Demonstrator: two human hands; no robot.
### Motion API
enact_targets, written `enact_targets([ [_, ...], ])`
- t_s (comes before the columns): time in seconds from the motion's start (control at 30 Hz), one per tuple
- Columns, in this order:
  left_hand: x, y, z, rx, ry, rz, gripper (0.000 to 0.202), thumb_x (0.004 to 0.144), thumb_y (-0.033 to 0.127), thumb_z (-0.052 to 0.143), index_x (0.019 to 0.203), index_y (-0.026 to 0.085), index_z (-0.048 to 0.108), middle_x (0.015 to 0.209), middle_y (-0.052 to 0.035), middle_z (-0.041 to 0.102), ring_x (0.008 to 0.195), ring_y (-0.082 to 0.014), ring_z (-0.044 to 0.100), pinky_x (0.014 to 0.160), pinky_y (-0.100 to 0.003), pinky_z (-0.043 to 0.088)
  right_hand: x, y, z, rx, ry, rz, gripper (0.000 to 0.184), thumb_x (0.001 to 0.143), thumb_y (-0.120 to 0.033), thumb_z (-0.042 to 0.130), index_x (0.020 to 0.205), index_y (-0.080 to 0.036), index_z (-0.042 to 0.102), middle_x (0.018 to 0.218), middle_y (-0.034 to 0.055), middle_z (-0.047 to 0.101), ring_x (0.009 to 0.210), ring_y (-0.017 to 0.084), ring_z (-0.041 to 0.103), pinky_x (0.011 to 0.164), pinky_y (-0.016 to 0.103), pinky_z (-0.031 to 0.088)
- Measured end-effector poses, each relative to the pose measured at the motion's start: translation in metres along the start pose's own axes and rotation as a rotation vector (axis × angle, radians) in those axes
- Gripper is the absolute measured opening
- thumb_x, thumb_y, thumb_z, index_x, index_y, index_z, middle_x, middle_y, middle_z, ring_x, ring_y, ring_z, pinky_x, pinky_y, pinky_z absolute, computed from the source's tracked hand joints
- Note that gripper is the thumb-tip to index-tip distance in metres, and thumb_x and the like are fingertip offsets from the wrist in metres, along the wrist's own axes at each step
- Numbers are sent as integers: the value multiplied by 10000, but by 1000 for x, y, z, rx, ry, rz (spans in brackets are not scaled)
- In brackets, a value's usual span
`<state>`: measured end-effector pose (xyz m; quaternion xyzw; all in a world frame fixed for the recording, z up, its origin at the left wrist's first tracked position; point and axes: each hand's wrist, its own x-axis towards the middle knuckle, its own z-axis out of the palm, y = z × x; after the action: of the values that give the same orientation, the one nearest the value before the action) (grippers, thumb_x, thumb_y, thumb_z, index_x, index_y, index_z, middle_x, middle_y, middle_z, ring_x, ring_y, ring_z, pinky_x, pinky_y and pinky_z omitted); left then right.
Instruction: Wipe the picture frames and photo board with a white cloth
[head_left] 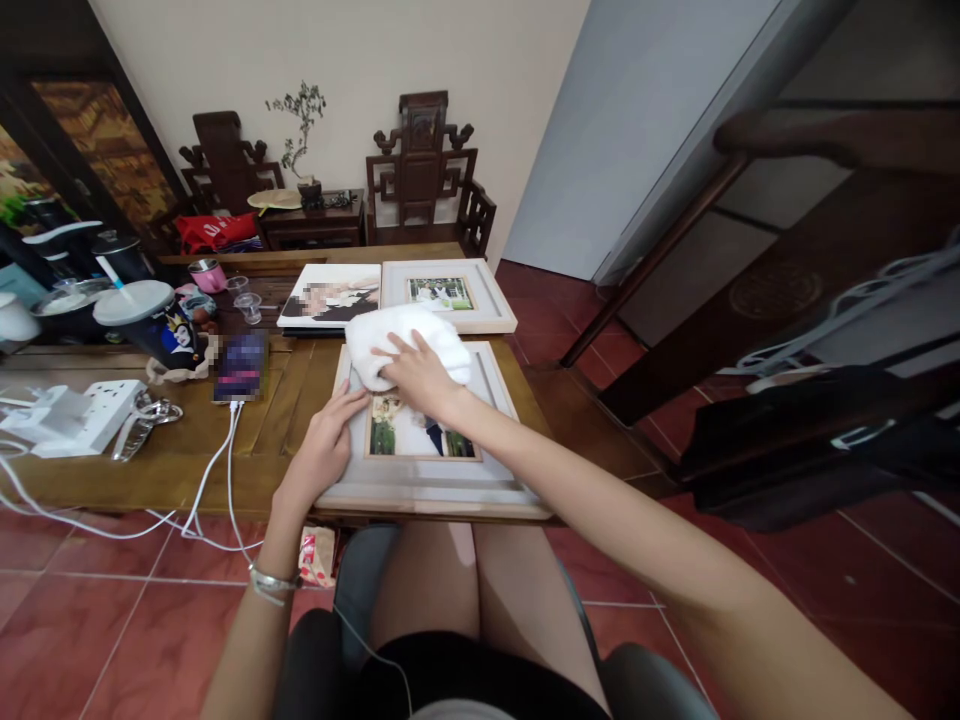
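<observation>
A light wooden picture frame [352, 490] with a wide pale border lies flat at the table's front edge, its photo partly covered. My right hand [420, 375] is on a folded white towel [442, 345], pressing it against the upper part of this frame. Its fingers are spread over the towel, with the thumb side tucked at the fold. My left hand [326, 440] rests along the frame's left edge, fingers stretched out on the border, near the towel. Behind the towel lie a second framed photo [487, 305] and a white-topped photo panel [330, 280].
On the left of the table [292, 380] are a phone [240, 368] with white cables, a power strip [105, 415], a lidded dark cup [169, 335], small clear cups and a pink mug [208, 276]. A dark wooden chair [750, 290] stands at the right.
</observation>
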<state>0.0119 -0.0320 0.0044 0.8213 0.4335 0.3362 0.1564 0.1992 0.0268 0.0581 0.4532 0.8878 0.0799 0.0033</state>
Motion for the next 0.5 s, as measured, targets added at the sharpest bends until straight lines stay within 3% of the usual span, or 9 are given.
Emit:
enact_targets([
  [0.13, 1, -1, 1, -19, 9, -20, 497, 842, 17, 354, 1242, 137, 623, 1348, -104, 600, 1391, -233, 397, 1170, -474, 324, -25, 28, -3, -8, -63, 88, 311, 832, -46, 536, 1073, -142, 706, 1191, 158, 680, 1359, 286, 389, 1121, 524, 221],
  [0.3, -1, 3, 2, -10, 25, -39, 482, 850, 28, 354, 1241, 118, 620, 1340, -115, 606, 1390, -240, 400, 1168, -482, 327, -62, 62, -10, -39, -155, 205, 433, 766, 62, 449, 1060, -122, 709, 1160, 193, 675, 1320, 283, 444, 1093, 530, 258],
  [0.4, -2, 6, 3, -8, 49, -47, 483, 841, 24, 355, 1236, 104, 622, 1332, -128, 609, 1392, -244, 395, 1169, -484, 325, -86, 61, -20, -45, -186, 198, 476, 727, 89, 415, 1032, -115, 718, 1113, 185, 690, 1325, 286, 434, 1078, 493, 289],
  [0.5, -3, 7, 3, -11, 63, -59, 484, 837, 26, 357, 1235, 106, 622, 1326, -128, 614, 1386, -240, 406, 1167, -476, 332, -116, 41, -36, -9, -238, 120, 467, 695, 84, 419, 970, -127, 731, 1067, 167, 703, 1293, 293, 466, 1029, 431, 358],
])
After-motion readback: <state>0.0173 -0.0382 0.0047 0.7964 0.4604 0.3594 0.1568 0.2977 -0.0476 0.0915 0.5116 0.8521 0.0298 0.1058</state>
